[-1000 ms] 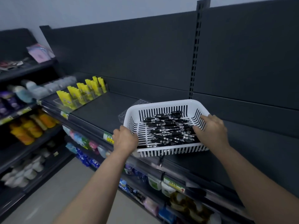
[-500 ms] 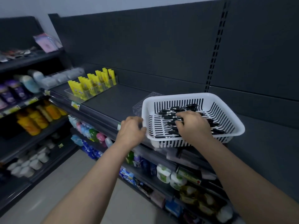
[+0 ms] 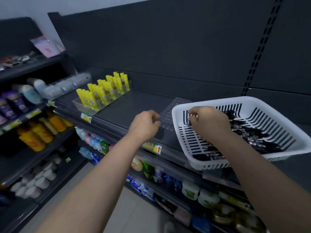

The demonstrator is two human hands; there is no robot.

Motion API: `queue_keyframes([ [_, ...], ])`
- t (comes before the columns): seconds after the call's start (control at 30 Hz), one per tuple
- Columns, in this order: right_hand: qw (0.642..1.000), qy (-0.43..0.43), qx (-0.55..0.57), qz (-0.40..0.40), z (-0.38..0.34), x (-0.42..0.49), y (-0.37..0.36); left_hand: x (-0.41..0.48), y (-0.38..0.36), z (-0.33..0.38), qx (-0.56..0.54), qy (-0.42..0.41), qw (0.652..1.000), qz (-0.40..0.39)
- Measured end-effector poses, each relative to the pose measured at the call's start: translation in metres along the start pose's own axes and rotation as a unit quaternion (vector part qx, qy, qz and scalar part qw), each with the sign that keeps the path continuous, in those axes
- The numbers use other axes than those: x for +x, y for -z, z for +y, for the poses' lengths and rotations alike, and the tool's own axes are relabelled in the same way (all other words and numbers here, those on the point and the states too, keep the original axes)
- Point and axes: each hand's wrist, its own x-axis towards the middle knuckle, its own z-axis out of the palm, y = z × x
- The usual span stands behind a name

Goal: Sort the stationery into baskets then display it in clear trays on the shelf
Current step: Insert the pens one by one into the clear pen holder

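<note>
White basket (image 3: 235,100), black pens (image 3: 252,132) lying left-to-right (heaped), right hand (image 3: 210,121) curled among them, grip unclear, left hand (image 3: 144,125) pinching clear tray (image 3: 168,115).

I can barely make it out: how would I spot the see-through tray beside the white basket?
Find the dark shelf, then the white slotted basket of black pens on it. Just left of the basket lies the clear tray, covered in round dimples. Unlike the other clear tray, full of yellow glue sticks, it holds nothing.
</note>
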Motion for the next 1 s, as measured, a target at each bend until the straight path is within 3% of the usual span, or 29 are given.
queue_keyframes([
  [0.13,0.999,-0.006,-0.004,0.032,-0.005,0.042,-0.012,0.053,-0.001,-0.007,-0.004,-0.027,0.999,-0.017],
  [0.4,0.999,-0.034,-0.043,0.003,-0.045,0.104,-0.030,0.133,-0.009,-0.035,0.019,-0.151,0.984,-0.090],
  [0.53,0.992,-0.091,-0.091,-0.010,-0.040,0.108,-0.034,0.159,-0.028,-0.025,0.037,-0.258,0.949,-0.176],
  [0.67,0.977,-0.173,-0.114,-0.055,-0.054,0.105,-0.049,0.174,-0.041,-0.026,0.147,-0.334,0.892,-0.267],
  [0.77,0.965,-0.239,-0.095,-0.045,-0.069,0.101,-0.058,0.183,-0.043,-0.046,0.206,-0.346,0.865,-0.298],
  [1.0,0.946,-0.307,-0.098,-0.031,-0.100,0.101,-0.074,0.211,-0.009,-0.095,0.205,-0.339,0.871,-0.291],
])
